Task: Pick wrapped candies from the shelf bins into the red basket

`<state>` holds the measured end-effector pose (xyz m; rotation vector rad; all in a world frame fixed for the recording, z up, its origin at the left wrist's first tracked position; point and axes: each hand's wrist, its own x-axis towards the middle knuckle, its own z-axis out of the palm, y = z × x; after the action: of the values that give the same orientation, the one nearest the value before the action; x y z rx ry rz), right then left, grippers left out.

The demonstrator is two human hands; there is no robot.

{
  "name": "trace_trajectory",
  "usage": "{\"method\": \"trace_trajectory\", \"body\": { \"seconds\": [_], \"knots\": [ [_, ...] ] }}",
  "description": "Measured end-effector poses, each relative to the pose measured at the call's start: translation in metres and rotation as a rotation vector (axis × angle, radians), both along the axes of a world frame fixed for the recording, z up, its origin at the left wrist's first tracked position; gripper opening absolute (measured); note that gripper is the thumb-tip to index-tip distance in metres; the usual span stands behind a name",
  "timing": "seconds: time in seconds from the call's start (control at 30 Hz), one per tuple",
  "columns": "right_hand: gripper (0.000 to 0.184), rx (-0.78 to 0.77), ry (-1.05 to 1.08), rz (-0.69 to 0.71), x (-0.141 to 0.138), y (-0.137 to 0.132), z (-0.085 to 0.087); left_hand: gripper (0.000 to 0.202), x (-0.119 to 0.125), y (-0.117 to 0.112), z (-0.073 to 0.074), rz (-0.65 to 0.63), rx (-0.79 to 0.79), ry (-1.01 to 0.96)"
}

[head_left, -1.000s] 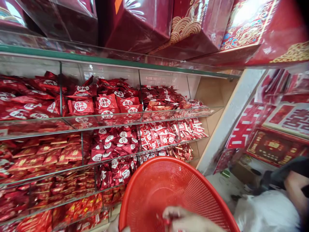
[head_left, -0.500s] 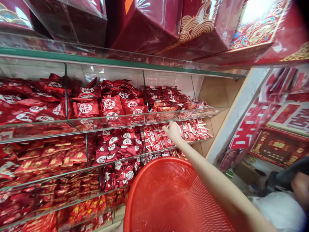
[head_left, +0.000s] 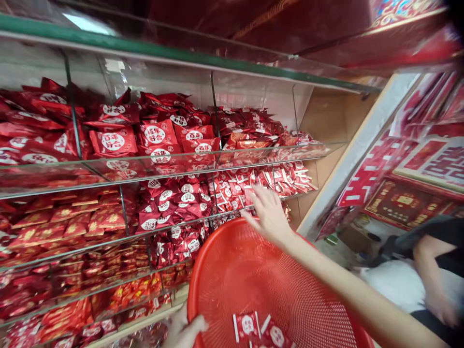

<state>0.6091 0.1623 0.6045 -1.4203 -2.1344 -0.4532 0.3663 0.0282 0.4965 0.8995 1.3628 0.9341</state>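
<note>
A round red plastic mesh basket (head_left: 246, 275) fills the lower middle of the view, in front of glass shelves. My left hand (head_left: 183, 328) grips its rim at the lower left. A few small red-and-white packets (head_left: 259, 330) lie inside the basket at the bottom edge of the view. My right hand (head_left: 268, 215) hangs over the far rim with its fingers spread and nothing visible in them. Just past it, a compartment of similar packets (head_left: 253, 186) sits on the glass shelf (head_left: 152, 244).
Glass shelves packed with red foil packets (head_left: 112, 140) rise ahead, with large red gift boxes (head_left: 290, 29) above. Red wedding decorations (head_left: 409, 203) hang at the right. Lower right, a person's arm (head_left: 431, 280) in a dark sleeve reaches beside a white sack (head_left: 393, 285).
My right hand has drawn back from the shelf to above the basket. Red-and-white packets now show in the basket. The view has tilted, and my left hand has come into sight on the rim.
</note>
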Motion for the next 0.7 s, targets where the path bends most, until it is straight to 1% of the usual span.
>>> {"method": "trace_trajectory", "body": {
  "seconds": [0.03,0.07,0.1,0.13,0.17,0.2,0.23,0.3,0.37,0.4,0.47,0.57,0.67,0.7],
  "knots": [
    [0.049,-0.109,0.001,0.104,0.0,-0.022,-0.019,0.022,0.002,0.0,0.004,0.002,0.006,-0.015],
    [0.046,-0.253,-0.013,0.226,-0.001,-0.043,-0.04,0.023,0.004,-0.001,0.008,-0.009,-0.001,-0.03],
    [0.046,-0.429,-0.025,0.328,-0.001,-0.062,-0.06,0.026,0.005,-0.001,0.012,-0.034,-0.009,-0.05],
    [0.05,-0.616,-0.046,0.433,-0.001,-0.079,-0.079,0.027,0.007,-0.001,0.015,-0.057,-0.014,-0.067],
    [0.06,-0.796,-0.063,0.509,-0.001,-0.093,-0.096,0.028,0.009,0.0,0.019,-0.079,-0.012,-0.076],
    [0.069,-0.965,-0.082,0.554,0.0,-0.104,-0.109,0.029,0.01,0.0,0.021,-0.103,-0.009,-0.085],
    [0.077,-1.107,-0.098,0.57,0.001,-0.114,-0.12,0.029,0.011,0.001,0.023,-0.12,-0.007,-0.09],
    [0.085,-1.309,-0.099,0.525,0.008,-0.129,-0.134,0.028,0.012,0.001,0.025,-0.13,-0.01,-0.085],
    [0.086,-1.418,-0.057,0.424,0.017,-0.144,-0.143,0.028,0.012,0.0,0.023,-0.112,-0.023,-0.065],
    [0.083,-1.445,-0.016,0.376,0.023,-0.152,-0.147,0.029,0.012,-0.001,0.022,-0.1,-0.028,-0.054],
    [0.069,-1.47,0.085,0.322,0.032,-0.168,-0.155,0.029,0.01,-0.004,0.017,-0.088,-0.035,-0.043],
    [0.05,-1.447,0.238,0.331,0.038,-0.184,-0.167,0.028,0.008,-0.009,0.012,-0.096,-0.034,-0.041],
    [0.038,-1.442,0.325,0.37,0.031,-0.189,-0.175,0.026,0.008,-0.013,0.011,-0.118,-0.023,-0.025],
    [0.036,-1.466,0.355,0.381,0.027,-0.189,-0.176,0.026,0.008,-0.014,0.012,-0.125,-0.016,-0.02]
  ]
}}
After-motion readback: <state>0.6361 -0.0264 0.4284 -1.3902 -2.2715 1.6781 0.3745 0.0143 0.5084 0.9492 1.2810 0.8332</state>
